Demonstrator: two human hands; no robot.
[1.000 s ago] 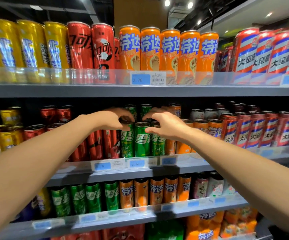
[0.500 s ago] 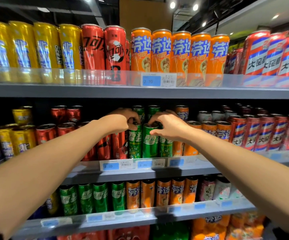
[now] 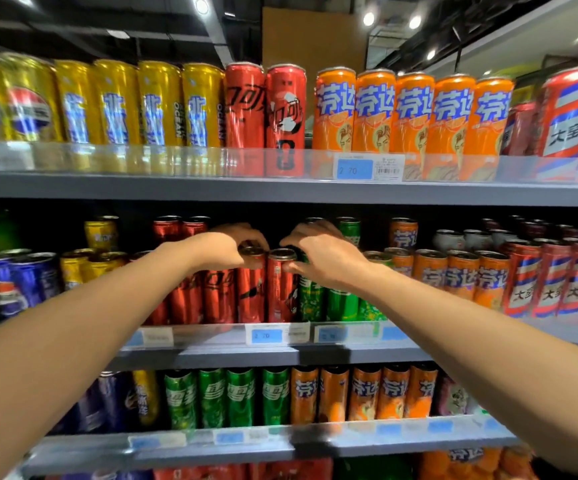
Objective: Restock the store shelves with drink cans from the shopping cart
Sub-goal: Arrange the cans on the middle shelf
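Observation:
Both hands reach into the middle shelf (image 3: 280,355) among tall drink cans. My left hand (image 3: 227,249) curls its fingers over the top of a red can (image 3: 251,292) in the front row. My right hand (image 3: 325,252) pinches the rim of the neighbouring red can (image 3: 280,289), thumb on its side and fingers behind it. Green cans (image 3: 341,303) stand just under and right of my right wrist. The shopping cart is out of view.
Orange cans (image 3: 460,275) and red-white-blue cans (image 3: 550,289) fill the shelf's right, yellow cans (image 3: 79,268) and blue cans (image 3: 21,282) its left. The upper shelf (image 3: 280,188) and lower shelf (image 3: 246,445) are packed with cans behind clear front rails.
Both hands have shifted left along the middle shelf, from the tops of the green cans to the red cans beside them. The view has swung left too.

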